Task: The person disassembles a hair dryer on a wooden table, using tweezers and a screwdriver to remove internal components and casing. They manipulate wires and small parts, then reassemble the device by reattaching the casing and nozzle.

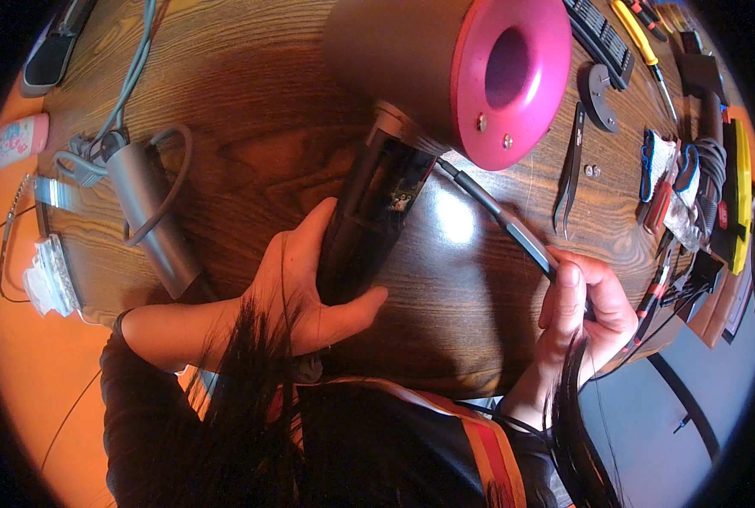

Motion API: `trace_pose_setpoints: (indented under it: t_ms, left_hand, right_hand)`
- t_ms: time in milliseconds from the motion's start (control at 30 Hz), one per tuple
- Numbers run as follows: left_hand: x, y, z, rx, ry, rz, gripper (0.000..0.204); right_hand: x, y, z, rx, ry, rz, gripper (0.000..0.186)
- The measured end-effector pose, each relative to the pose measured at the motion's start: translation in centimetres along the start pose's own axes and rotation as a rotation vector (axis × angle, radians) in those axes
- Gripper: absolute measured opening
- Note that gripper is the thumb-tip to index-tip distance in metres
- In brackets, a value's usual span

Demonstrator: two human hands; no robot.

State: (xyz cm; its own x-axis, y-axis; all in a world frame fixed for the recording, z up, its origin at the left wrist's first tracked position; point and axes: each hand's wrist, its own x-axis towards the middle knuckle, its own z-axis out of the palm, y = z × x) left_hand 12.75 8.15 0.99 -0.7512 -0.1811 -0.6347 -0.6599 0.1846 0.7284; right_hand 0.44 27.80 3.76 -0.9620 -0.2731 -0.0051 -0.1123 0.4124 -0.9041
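— Wrapped around the dark handle (369, 220) of the hair dryer (445, 76), the left hand (309, 288) grips it from the left, thumb lying along the lower right side; the handle's casing is open and shows its inner parts.

— And the other hand?

— Right hand (585, 309), at the lower right of the frame, is closed on a slim grey-handled tool (500, 220). Its shaft runs up and left, and the tip meets the top of the handle, just under the dryer's pink-rimmed head.

— Where does the dryer lie?

— At upper centre of the round wooden table (250, 110), head toward the far edge, handle pointing down toward the person.

— Room around it?

— Bare wood lies between the two hands and to the left of the handle. Further left sits a grey cylindrical part (153, 216) with a looped cable (174, 169). On the right, black tweezers (570, 169) and two small screws (592, 170) lie near the tool, with screwdrivers (644, 46) crowding the right rim. The near table edge runs just below both hands.
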Motion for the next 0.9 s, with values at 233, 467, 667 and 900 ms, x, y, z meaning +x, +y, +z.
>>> trace_pose_setpoints:
  t_ms: [233,467,667,900]
  left_hand:
    - [0.1,0.1,0.0,0.065,0.038,0.132,0.078]
    - [0.1,-0.2,0.8,0.218,0.167,0.294,0.063]
    - [-0.2,-0.2,0.6,0.130,0.121,0.195,0.069]
    - [0.7,1.1,-1.6,-0.714,-0.366,0.030,0.052]
  right_hand:
    - [1.0,-0.2,-0.2,-0.083,-0.022,-0.289,0.025]
    - [0.4,-0.9,-0.5,-0.004,-0.014,-0.071,0.023]
    - [0.3,-0.8,-0.6,-0.042,-0.175,-0.023,0.025]
    - [0.6,-0.2,-1.4,0.059,-0.235,-0.306,0.021]
